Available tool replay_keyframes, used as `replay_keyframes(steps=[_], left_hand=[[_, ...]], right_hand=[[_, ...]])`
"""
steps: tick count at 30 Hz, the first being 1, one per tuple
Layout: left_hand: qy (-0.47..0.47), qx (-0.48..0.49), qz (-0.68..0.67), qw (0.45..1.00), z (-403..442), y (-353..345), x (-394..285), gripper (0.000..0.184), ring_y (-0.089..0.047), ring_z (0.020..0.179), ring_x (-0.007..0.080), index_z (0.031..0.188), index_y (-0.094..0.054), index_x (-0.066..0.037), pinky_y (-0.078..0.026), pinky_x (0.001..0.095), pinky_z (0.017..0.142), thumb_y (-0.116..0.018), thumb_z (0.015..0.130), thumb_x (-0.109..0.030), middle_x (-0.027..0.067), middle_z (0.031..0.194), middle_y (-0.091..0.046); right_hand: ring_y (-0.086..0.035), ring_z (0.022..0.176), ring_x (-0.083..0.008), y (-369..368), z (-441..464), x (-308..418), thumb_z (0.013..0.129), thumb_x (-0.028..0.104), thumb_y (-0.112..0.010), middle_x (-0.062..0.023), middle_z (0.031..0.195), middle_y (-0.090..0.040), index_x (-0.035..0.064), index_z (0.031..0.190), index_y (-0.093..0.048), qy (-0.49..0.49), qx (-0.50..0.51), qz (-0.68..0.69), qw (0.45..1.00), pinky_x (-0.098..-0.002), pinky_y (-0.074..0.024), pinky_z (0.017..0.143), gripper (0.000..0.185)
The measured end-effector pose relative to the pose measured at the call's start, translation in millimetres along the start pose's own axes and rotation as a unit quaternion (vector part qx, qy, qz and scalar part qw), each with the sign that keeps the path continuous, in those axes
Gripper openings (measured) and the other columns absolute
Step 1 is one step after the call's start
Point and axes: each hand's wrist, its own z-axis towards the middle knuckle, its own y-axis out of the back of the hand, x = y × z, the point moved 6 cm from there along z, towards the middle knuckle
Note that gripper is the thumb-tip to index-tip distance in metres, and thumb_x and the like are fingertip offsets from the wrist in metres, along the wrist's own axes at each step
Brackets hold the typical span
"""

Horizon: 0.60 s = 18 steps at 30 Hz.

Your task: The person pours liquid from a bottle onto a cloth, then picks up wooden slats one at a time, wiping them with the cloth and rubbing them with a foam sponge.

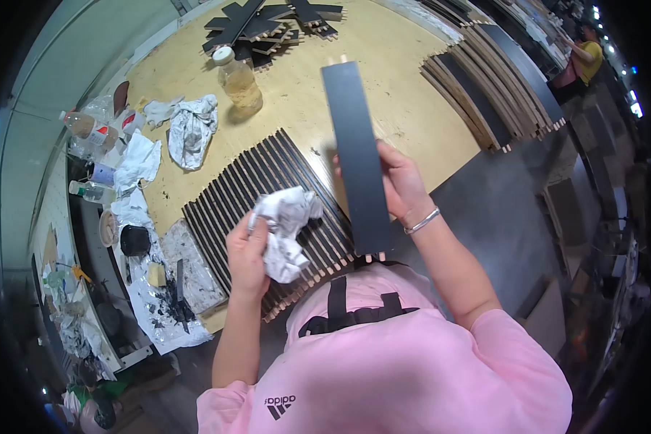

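Observation:
My left hand point(247, 257) is closed on a crumpled white cloth point(283, 231) with dark smudges, held over a row of dark slats point(267, 188). These slats stand on edge side by side, with pale dowels at their near ends. My right hand point(401, 181) grips a long black board point(359, 155) by its right edge, with some fingers behind it. The board is raised above the table, its broad face towards me, and short pale dowels stick out at both ends. Cloth and board are apart.
On the yellow table point(296, 94) stand a bottle of brownish liquid point(239, 83), a crumpled rag point(192, 130) and a pile of black boards point(257, 29). More boards point(495, 79) are stacked at right. Stained paper point(163, 311) lies at left. A person point(586, 58) is at the far right.

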Motion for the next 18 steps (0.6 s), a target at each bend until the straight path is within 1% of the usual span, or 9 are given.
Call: replay_keyframes(steps=[1, 2, 5, 6, 9, 10, 13, 14, 18], left_hand=[[-0.003, -0.009, -0.076, 0.997, 0.5, 5.2, -7.0, 0.030, -0.069, 0.091, 0.0162, 0.120, -0.061, 0.006, -0.055, 0.0285, 0.083, -0.052, 0.103, -0.017, 0.0117, 0.109, -0.070], [-0.009, 0.012, -0.104, 0.994, 1.5, 19.9, -5.2, 0.037, -0.069, 0.099, 0.0209, 0.127, -0.056, 0.006, -0.056, 0.0333, 0.088, -0.047, 0.105, -0.022, 0.0130, 0.116, -0.068], [0.002, -0.025, -0.180, 0.983, -4.1, 37.4, -4.3, 0.042, -0.065, 0.111, 0.0246, 0.133, -0.053, 0.001, -0.053, 0.0383, 0.095, -0.046, 0.105, -0.030, 0.0133, 0.126, -0.063], [0.010, -0.023, -0.215, 0.976, -3.9, 47.2, 3.4, 0.043, -0.062, 0.116, 0.0269, 0.135, -0.051, -0.001, -0.050, 0.0419, 0.099, -0.045, 0.105, -0.032, 0.0133, 0.130, -0.061], [0.026, -0.044, -0.226, 0.973, -9.6, 62.6, 11.0, 0.045, -0.062, 0.116, 0.0274, 0.137, -0.050, -0.002, -0.051, 0.0419, 0.098, -0.045, 0.105, -0.033, 0.0132, 0.131, -0.061], [0.023, -0.057, -0.231, 0.971, -12.6, 64.4, 10.5, 0.046, -0.062, 0.116, 0.0275, 0.138, -0.049, -0.002, -0.051, 0.0416, 0.097, -0.045, 0.105, -0.035, 0.0132, 0.131, -0.061], [0.027, -0.069, -0.258, 0.963, -20.0, 69.4, 12.7, 0.047, -0.062, 0.115, 0.0276, 0.138, -0.049, -0.002, -0.052, 0.0414, 0.096, -0.044, 0.105, -0.036, 0.0131, 0.131, -0.061], [0.026, -0.067, -0.272, 0.959, -22.3, 66.3, 10.7, 0.043, -0.065, 0.112, 0.0244, 0.133, -0.051, 0.002, -0.053, 0.0380, 0.095, -0.044, 0.106, -0.031, 0.0136, 0.126, -0.063], [0.028, -0.066, -0.282, 0.957, -28.3, 67.0, 15.9, 0.044, -0.066, 0.110, 0.0244, 0.132, -0.052, 0.002, -0.054, 0.0382, 0.094, -0.044, 0.106, -0.032, 0.0138, 0.125, -0.064]], right_hand=[[-0.066, 0.103, -0.0258, -2.7, 4.6, -8.8, 0.105, 0.022, -0.040, -0.0218, 0.125, -0.061, -0.0062, 0.138, -0.046, -0.003, 0.028, -0.015, 0.999, -0.0362, -0.0551, 0.093, 0.043], [-0.068, 0.099, -0.0229, 1.1, 9.4, -18.9, 0.102, 0.014, -0.047, -0.0178, 0.118, -0.066, -0.0060, 0.132, -0.052, -0.008, -0.022, -0.035, 0.999, -0.0342, -0.0555, 0.091, 0.037], [-0.066, 0.099, -0.0168, 6.2, 19.6, -57.2, 0.102, 0.011, -0.047, -0.0133, 0.111, -0.069, -0.0062, 0.122, -0.061, -0.075, -0.107, -0.185, 0.974, -0.0302, -0.0547, 0.087, 0.030], [-0.066, 0.096, -0.0160, 5.0, 22.8, -68.4, 0.101, 0.008, -0.048, -0.0128, 0.106, -0.070, -0.0068, 0.118, -0.064, -0.088, -0.133, -0.190, 0.969, -0.0288, -0.0536, 0.085, 0.028], [-0.066, 0.093, -0.0164, 10.6, 34.9, -89.8, 0.100, 0.007, -0.048, -0.0128, 0.107, -0.069, -0.0078, 0.119, -0.063, -0.092, -0.138, -0.226, 0.960, -0.0290, -0.0531, 0.084, 0.028], [-0.066, 0.095, -0.0171, 10.5, 38.8, -92.9, 0.101, 0.010, -0.050, -0.0125, 0.110, -0.069, -0.0065, 0.126, -0.060, -0.098, -0.135, -0.228, 0.959, -0.0311, -0.0523, 0.088, 0.031], [-0.065, 0.098, -0.0178, 6.3, 44.4, -92.9, 0.102, 0.008, -0.049, -0.0131, 0.112, -0.068, -0.0073, 0.128, -0.058, -0.108, -0.132, -0.272, 0.947, -0.0309, -0.0512, 0.090, 0.032], [-0.064, 0.100, -0.0177, 4.0, 45.0, -91.4, 0.102, 0.007, -0.048, -0.0135, 0.114, -0.068, -0.0078, 0.129, -0.057, -0.102, -0.142, -0.277, 0.945, -0.0311, -0.0507, 0.091, 0.032], [-0.064, 0.099, -0.0170, -2.0, 44.0, -92.1, 0.101, 0.006, -0.048, -0.0129, 0.112, -0.068, -0.0083, 0.127, -0.057, -0.099, -0.151, -0.260, 0.948, -0.0304, -0.0512, 0.090, 0.031]])
